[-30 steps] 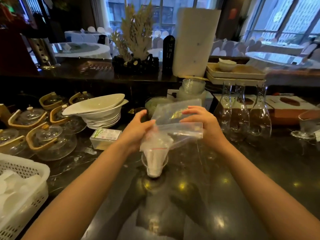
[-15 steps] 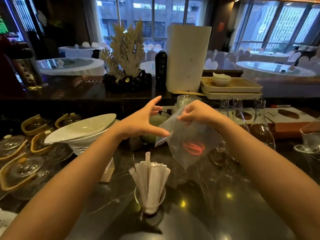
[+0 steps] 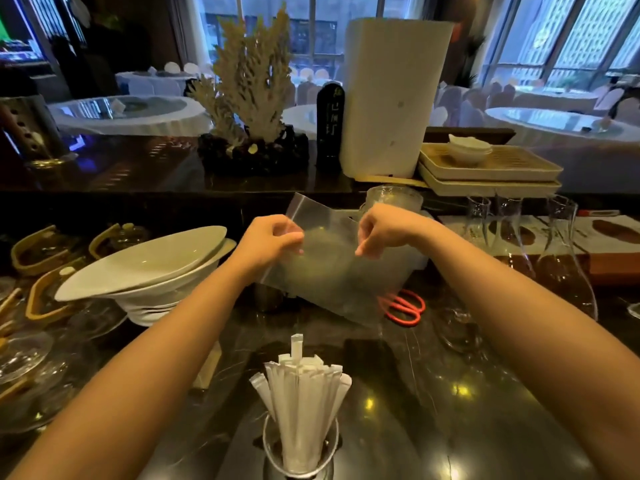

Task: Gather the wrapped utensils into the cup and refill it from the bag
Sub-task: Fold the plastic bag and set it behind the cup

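A clear glass cup (image 3: 300, 455) stands on the dark counter near the front edge, packed with white paper-wrapped utensils (image 3: 300, 396) that fan out above its rim. Farther back, above the counter, both hands hold a clear plastic bag (image 3: 329, 271) spread flat between them; it looks empty. My left hand (image 3: 268, 242) pinches the bag's left upper edge and my right hand (image 3: 388, 230) pinches its right upper edge. Both hands are well above and behind the cup.
A stack of white bowls (image 3: 149, 268) sits left of the hands, with glass teapots (image 3: 41, 296) beyond it. Red-handled scissors (image 3: 403, 308) lie behind the bag. Glass carafes (image 3: 557, 258) stand at right. A tall white container (image 3: 391, 98) and stacked trays (image 3: 485, 171) sit on the raised ledge.
The bag was upended over the cup, then lifted away, leaving the wrapped utensils standing in it. My left hand has regripped the bag, which both hands now hold stretched flat.
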`<state>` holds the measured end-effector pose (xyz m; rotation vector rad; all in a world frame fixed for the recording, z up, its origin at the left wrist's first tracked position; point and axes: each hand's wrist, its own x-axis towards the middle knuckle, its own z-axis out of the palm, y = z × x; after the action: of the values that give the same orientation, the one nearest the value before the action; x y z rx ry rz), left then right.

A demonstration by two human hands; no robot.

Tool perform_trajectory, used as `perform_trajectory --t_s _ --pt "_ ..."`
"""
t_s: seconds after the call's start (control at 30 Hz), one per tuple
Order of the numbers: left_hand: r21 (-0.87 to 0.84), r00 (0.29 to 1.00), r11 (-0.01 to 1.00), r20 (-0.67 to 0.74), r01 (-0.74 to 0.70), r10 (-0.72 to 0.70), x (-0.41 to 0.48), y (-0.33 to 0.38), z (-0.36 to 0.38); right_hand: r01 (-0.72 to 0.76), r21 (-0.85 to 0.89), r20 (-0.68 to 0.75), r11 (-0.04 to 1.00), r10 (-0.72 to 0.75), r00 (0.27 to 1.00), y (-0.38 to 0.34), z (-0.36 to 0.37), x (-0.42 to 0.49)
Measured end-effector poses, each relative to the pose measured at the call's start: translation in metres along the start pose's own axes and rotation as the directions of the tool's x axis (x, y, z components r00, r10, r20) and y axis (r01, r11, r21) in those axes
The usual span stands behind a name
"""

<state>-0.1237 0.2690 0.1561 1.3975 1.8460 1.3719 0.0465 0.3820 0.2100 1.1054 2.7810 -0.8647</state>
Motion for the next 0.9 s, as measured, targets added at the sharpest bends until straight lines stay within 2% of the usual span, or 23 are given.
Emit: perform_trajectory --t_s 0.1,0.23,0.3,0.47,0.63,0.73,0.8,0.83,0.9 --pt "-0.131 0.994 0.986 0.032 0.105 -0.102 -0.005 -0.037 -0.001 -0.061 0.027 0.002 0.998 0.06 0.998 0.025 0.021 0.014" --pt "-0.167 0.955 0.946 -0.058 0.276 -0.289 -0.019 -0.09 0.009 -0.149 0.335 -0.056 0.93 0.177 0.983 0.056 0.065 0.035" --pt "-0.094 0.928 0.937 -0.14 0.336 -0.347 -0.029 -0.114 0.018 -0.183 0.414 -0.106 0.892 0.247 0.963 0.068 0.091 0.044" --pt "0.175 0.906 0.9 -0.226 0.4 -0.359 -0.061 -0.151 0.041 -0.184 0.463 -0.237 0.867 0.321 0.917 0.085 0.153 0.05" --pt "0.346 0.92 0.853 -0.109 0.391 -0.377 -0.103 -0.17 0.054 -0.143 0.13 -0.26 0.981 0.172 0.95 0.097 0.213 0.037" --pt "0.63 0.921 0.705 -0.044 0.327 -0.388 -0.118 -0.177 0.056 -0.12 -0.05 -0.24 0.992 0.105 0.965 0.097 0.23 0.03" --pt "0.753 0.924 0.595 -0.043 0.28 -0.381 -0.12 -0.178 0.056 -0.13 -0.142 -0.247 0.981 0.092 0.965 0.094 0.233 0.029" --pt "0.765 0.936 0.585 -0.067 0.271 -0.346 -0.121 -0.18 0.058 -0.136 -0.22 -0.263 0.966 0.075 0.962 0.093 0.234 0.028" --pt "0.685 0.963 0.678 -0.155 0.266 -0.222 -0.124 -0.182 0.061 -0.132 -0.345 -0.31 0.929 0.02 0.951 0.089 0.237 0.024"
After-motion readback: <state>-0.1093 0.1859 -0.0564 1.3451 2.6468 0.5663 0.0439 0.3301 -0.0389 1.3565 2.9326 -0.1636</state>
